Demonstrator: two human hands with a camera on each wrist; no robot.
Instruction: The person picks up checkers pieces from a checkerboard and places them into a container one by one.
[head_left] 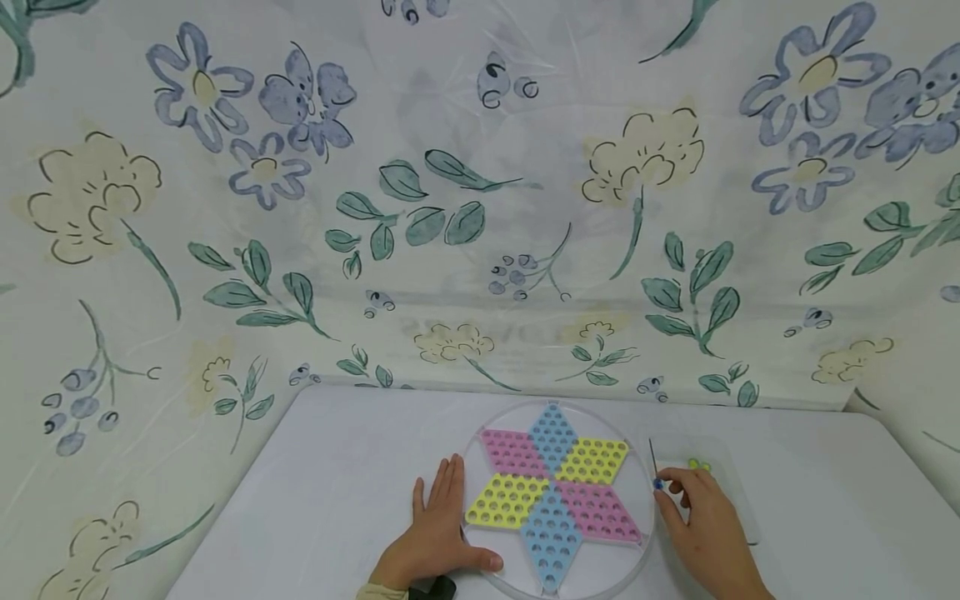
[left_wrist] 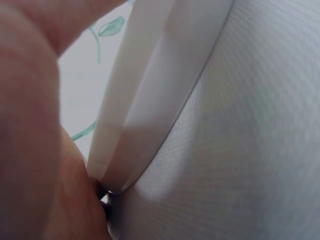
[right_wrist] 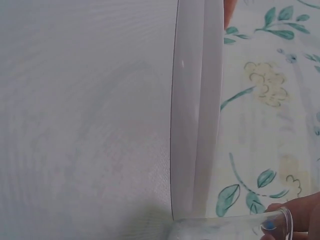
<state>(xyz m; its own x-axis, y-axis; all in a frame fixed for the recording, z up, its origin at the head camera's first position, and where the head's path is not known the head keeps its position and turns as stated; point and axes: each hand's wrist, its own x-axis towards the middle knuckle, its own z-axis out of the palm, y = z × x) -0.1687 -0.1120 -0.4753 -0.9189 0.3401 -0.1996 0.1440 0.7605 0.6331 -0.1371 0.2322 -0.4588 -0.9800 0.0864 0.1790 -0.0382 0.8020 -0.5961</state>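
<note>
A round white Chinese checkers board point(head_left: 504, 557), with a star of pink, blue and yellow holed sections, lies on the table. My left hand point(head_left: 438, 533) lies along its left rim, fingers straight and thumb over the lower left edge. The left wrist view shows the board's side wall point(left_wrist: 150, 100) close to the palm. Right of the board, my right hand point(head_left: 708, 529) pinches a small blue marble point(head_left: 658, 484) between thumb and forefinger. In the right wrist view that blue marble point(right_wrist: 270, 223) shows through clear plastic near the fingertips.
A clear plastic box point(head_left: 738, 475) stands under and beyond the right hand, with a few yellow-green marbles point(head_left: 697, 464) in it. A small black object point(head_left: 432, 588) is below the left wrist. Floral cloth point(head_left: 525, 208) hangs behind the white table point(head_left: 322, 483).
</note>
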